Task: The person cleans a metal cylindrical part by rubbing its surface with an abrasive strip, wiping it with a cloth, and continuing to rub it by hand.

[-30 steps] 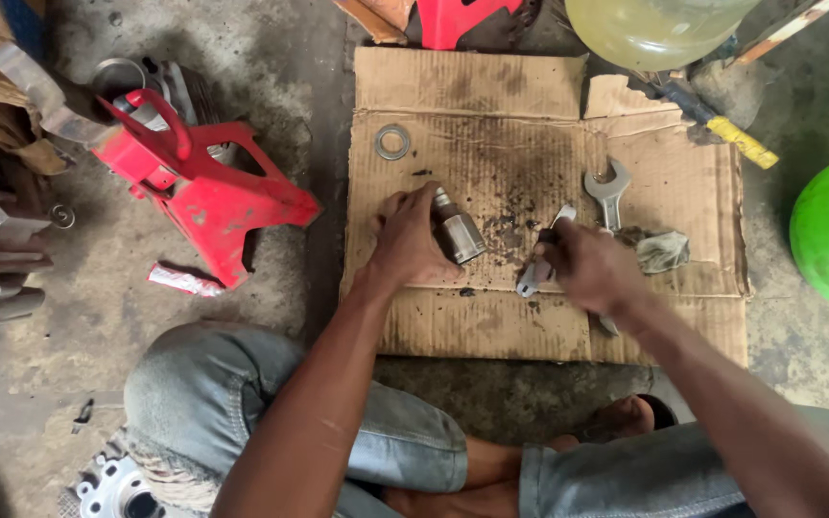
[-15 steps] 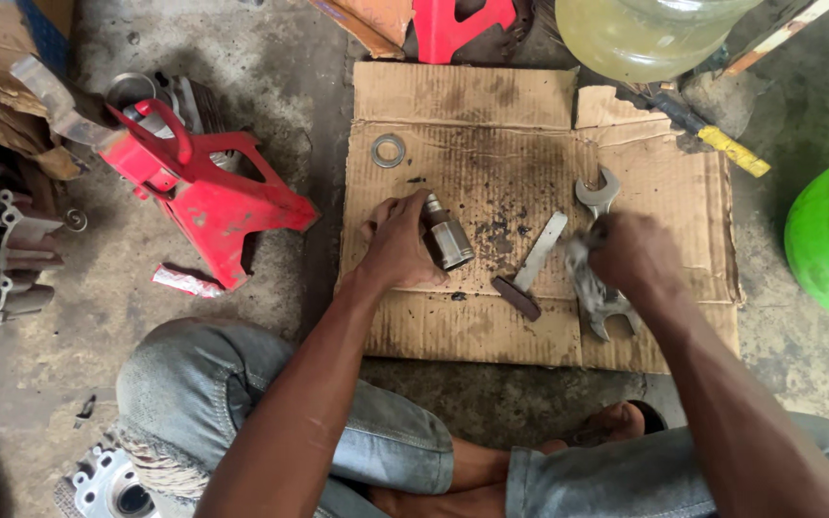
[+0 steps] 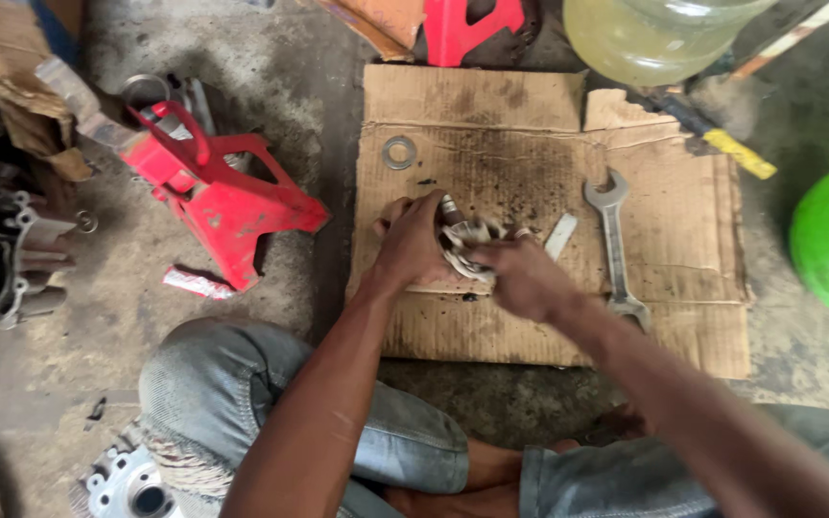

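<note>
On the cardboard sheet (image 3: 530, 326), near its centre, our left hand (image 3: 413, 245) closes around the metal cylinder (image 3: 450, 213). Our right hand (image 3: 522, 273) presses a grimy rag (image 3: 470, 240) against it. The oily part could slip, we judge; the wrench (image 3: 614, 240) lies right of centre.

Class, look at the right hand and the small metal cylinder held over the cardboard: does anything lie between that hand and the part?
Yes. A grimy rag lies between the right hand and the metal cylinder, covering most of it. The left hand grips the cylinder from the other side with nothing between. The wrench lies apart, to the right.
</note>
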